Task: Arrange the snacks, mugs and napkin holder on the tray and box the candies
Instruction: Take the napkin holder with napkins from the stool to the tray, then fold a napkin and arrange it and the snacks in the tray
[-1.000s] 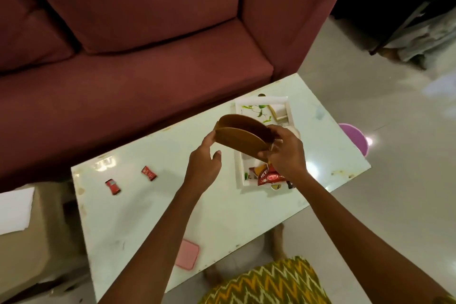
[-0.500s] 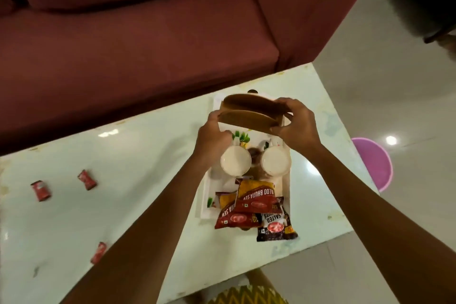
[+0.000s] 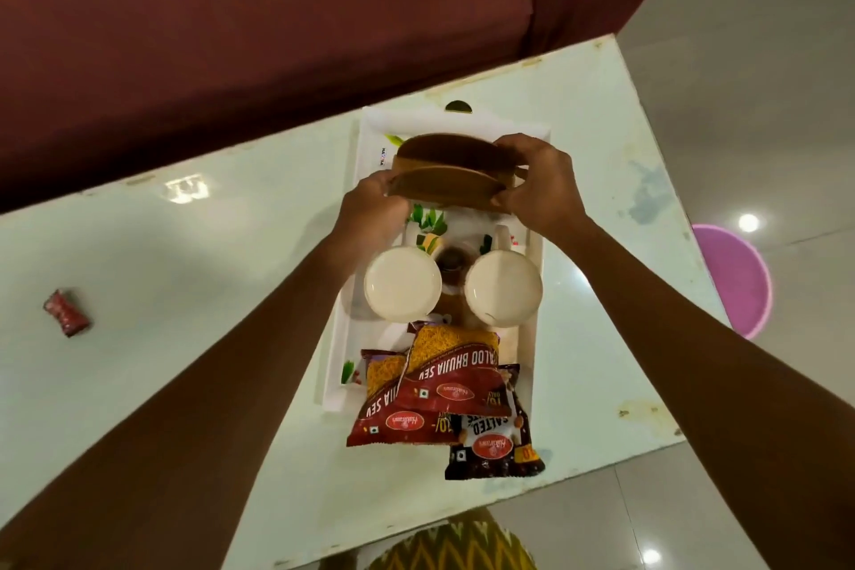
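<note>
A brown wooden napkin holder is held over the far end of the white tray. My left hand grips its left end and my right hand grips its right end. Whether it touches the tray floor I cannot tell. Two white mugs stand side by side in the tray's middle. Three snack packets lie stacked at the tray's near end, overhanging its edge. One red wrapped candy lies on the table far to the left.
The pale glass-topped table stands against a maroon sofa. A pink round object sits on the floor to the right. Patterned yellow cloth shows at the bottom edge.
The view has closed in on the tray. Both hands have carried the napkin holder from above the table to the far end of the tray, behind the mugs.
</note>
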